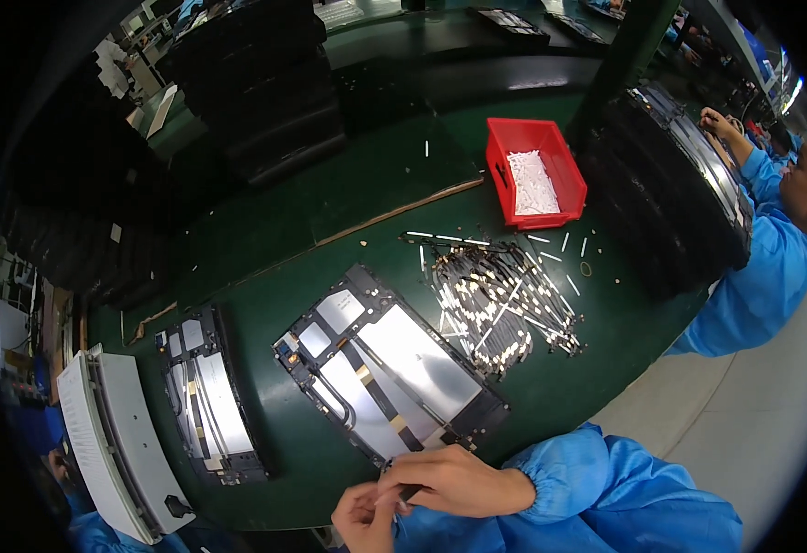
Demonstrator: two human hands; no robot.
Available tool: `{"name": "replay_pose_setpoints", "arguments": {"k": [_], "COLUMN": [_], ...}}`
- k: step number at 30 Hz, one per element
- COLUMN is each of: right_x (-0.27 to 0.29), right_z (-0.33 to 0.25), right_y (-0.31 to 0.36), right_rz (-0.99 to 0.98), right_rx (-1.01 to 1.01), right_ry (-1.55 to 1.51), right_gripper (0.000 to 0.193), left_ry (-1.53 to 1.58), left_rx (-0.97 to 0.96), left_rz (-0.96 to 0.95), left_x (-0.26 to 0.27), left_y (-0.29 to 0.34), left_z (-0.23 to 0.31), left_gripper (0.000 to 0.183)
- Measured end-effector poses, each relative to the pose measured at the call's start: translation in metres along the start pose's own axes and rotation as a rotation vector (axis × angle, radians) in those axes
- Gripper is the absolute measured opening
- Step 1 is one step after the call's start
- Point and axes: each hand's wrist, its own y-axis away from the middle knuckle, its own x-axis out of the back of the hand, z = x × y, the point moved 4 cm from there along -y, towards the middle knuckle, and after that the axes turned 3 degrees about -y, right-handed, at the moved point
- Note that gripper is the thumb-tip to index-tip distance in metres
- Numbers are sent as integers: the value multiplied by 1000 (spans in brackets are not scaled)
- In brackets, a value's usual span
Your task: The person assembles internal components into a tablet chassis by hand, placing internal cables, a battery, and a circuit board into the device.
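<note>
My left hand [364, 518] and my right hand [454, 479] meet at the near edge of the table, fingers closed together. Between their fingertips shows a small dark strip [410, 492]; the fingers cover most of it, so its kind is unclear. Just beyond my hands lies an opened tablet body [422, 355] with silver battery packs, a black frame and a dark ribbon cable with gold-coloured tape. Right of it spreads a pile of thin black cables [500, 309] with white and cream pieces on them.
A second opened tablet body [203, 396] lies to the left, beside a white slotted box [122, 442]. A red bin [562, 175] holds white strips. Black tray stacks stand at back left [256, 92] and right [648, 184]. A person in blue [754, 267] works at right.
</note>
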Motion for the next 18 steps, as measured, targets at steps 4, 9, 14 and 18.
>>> {"name": "replay_pose_setpoints", "arguments": {"k": [4,9,14,18], "right_x": [8,6,-3,2], "right_z": [-1,-10,-3,-5], "right_y": [0,4,5,1], "right_rz": [90,76,17,145], "right_rx": [-57,127,223,140], "right_ry": [40,238,335,304], "right_gripper": [24,26,29,38], "left_ry": [39,-37,-224,-110], "left_rx": [-33,-37,-103,-53], "left_rz": [-74,-129,-205,-177], "left_x": [-6,5,11,0], "left_y": [-6,-7,-9,-9], "left_z": [7,9,12,19], "left_gripper": [15,17,19,23]}}
